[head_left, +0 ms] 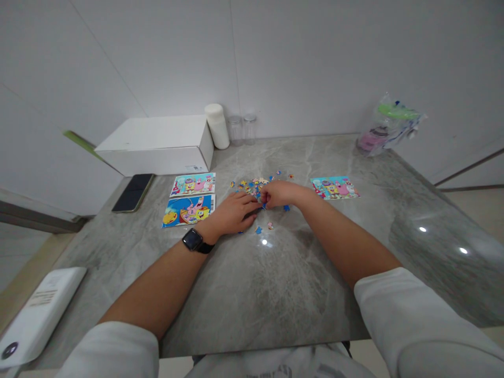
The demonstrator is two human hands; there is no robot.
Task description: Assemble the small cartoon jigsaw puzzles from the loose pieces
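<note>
White sleeves (425, 320) reach over a grey table (275, 294).
Left hand (232, 212) lies flat, fingers together; right hand (277, 193) pinches a puzzle piece (263, 206).

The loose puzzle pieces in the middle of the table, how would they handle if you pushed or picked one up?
The puzzle pieces look small, thin and flat, so probably very light. On the glossy marble table they would likely slide easily rather than roll. Lying flush, one may be fiddly to lift; the right hand pinches with its fingertips.
</note>
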